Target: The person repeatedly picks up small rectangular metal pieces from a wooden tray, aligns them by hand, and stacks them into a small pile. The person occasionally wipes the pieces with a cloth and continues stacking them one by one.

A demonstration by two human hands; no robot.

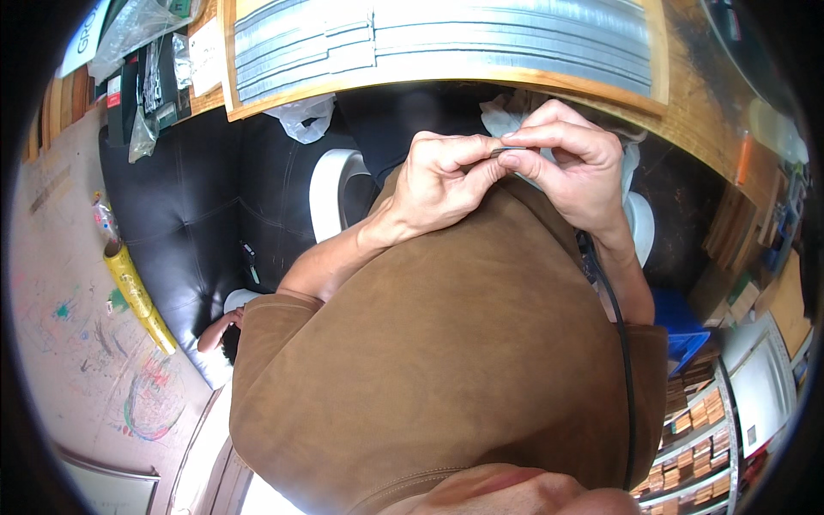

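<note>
Close in front of my chest, my left hand [442,180] and my right hand [571,163] meet at the fingertips. Both are closed in a pinch on a small, thin, dark piece [510,150]. Most of it is hidden by the thumbs and fingers, so its exact kind cannot be made out. Just beyond the hands, a shallow wooden frame [446,77] on the table holds stacked, flat grey strips [481,43]. Neither hand touches the frame.
Plastic bags [307,118] hang below the table's near edge. Packaged items [154,81] lie at the far left. A black padded seat [197,206] and a yellow tube [137,296] are on the left. Shelves of wooden blocks [699,446] and a blue bin [682,330] stand right.
</note>
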